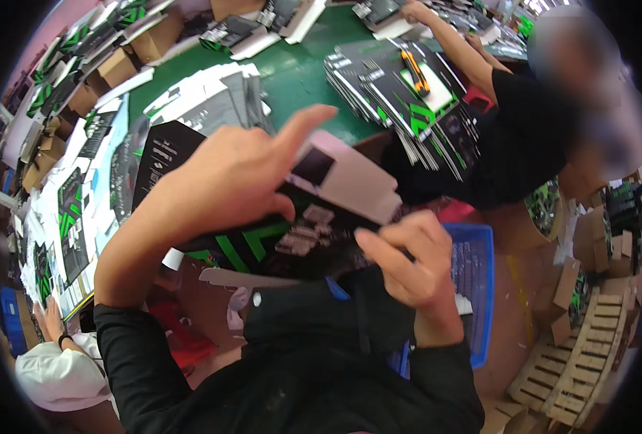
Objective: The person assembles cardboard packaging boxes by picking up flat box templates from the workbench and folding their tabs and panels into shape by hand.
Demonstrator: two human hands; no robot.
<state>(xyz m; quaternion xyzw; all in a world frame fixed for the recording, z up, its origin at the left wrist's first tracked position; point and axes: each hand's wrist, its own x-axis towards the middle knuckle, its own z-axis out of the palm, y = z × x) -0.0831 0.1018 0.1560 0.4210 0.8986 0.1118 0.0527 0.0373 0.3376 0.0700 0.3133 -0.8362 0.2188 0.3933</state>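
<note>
A black cardboard carton (292, 242) with green and white printing is tilted in front of my body, its pale inner flap (361, 184) sticking out at the upper right. My left hand (241, 170) lies over the carton's upper side, index finger stretched out and thumb apart. At the carton's right end is my right hand (411, 260), its fingers curled close to the edge and the flap. What lies between those fingers, if anything, is hidden.
Printed carton sheets lie stacked on the green table (292, 69), with an orange-and-black cutter (414, 73) on the right stack (400, 105). A co-worker's arm (458, 47) reaches across at right. Below sits a blue crate (484, 296); wooden pallets (571, 354) stand at lower right.
</note>
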